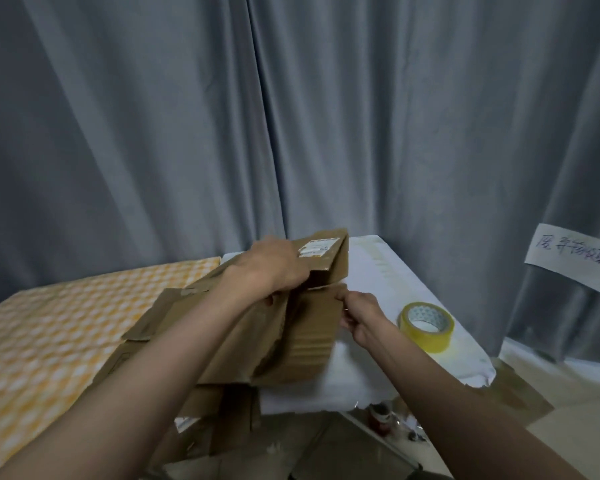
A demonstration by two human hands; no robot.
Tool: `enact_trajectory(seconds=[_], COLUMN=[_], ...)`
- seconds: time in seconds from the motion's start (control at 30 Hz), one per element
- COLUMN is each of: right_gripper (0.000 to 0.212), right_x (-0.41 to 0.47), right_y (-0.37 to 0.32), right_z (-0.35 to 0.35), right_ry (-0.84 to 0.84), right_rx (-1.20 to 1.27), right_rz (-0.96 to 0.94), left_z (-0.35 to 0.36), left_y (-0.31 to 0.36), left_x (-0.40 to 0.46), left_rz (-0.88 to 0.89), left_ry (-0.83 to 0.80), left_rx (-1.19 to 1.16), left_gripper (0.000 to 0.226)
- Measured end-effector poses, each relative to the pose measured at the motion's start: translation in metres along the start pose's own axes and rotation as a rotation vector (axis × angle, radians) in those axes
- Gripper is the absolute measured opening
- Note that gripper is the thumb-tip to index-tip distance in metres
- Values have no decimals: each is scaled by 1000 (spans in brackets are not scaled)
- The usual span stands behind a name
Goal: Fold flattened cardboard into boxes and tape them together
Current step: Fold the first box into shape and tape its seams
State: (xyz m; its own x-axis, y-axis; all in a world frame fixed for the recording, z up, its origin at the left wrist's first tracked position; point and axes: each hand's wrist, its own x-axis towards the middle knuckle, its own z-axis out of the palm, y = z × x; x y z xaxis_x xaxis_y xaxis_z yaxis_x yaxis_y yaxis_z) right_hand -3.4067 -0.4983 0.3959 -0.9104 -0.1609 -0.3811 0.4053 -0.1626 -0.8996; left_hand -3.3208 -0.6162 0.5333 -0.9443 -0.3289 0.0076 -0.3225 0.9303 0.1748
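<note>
Left hand (pixel 274 268) fingers curled round the flattened brown corrugated cardboard (pixel 243 327); right hand (pixel 359 315) fingers pinched its ribbed flap edge, beside a yellow tape roll (pixel 426 325).

Matt brown corrugated cardboard (pixel 243 327) is seen, its ribbed inner face exposed on one flap, with a glossy paper label (pixel 317 247). The tape roll (pixel 426 326) is glossy yellowish plastic. The desk (pixel 378 282) is covered in smooth white cloth; the curtain (pixel 291 116) is matt grey fabric.
</note>
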Motion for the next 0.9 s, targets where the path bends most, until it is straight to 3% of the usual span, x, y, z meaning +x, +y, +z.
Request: enact_trajectory(seconds=[0.2,0.33,0.47,0.7,0.9], right_gripper=[19,40,34,12,11], right_x=[-31,-55,-73,-78,-66], right_y=[-36,-70,-104,-147,-144], right_z=[16,21,14,-14,-28], right_ry=[-78,-172,-126,63,82], right_rx=[199,302,284,321,283], right_rz=[-96,-146,-240,-391,-367], left_z=[-61,-110,-129,-98,-40], left_y=[-33,-46,-54,-61,-60], left_x=[-8,-14,-17,-14,-9], left_rz=[81,70,17,-148,-227], left_ry=[284,427,529,408,291], left_rx=[-35,-227,-477,-1178,-1349], left_gripper=[46,49,49,34,37])
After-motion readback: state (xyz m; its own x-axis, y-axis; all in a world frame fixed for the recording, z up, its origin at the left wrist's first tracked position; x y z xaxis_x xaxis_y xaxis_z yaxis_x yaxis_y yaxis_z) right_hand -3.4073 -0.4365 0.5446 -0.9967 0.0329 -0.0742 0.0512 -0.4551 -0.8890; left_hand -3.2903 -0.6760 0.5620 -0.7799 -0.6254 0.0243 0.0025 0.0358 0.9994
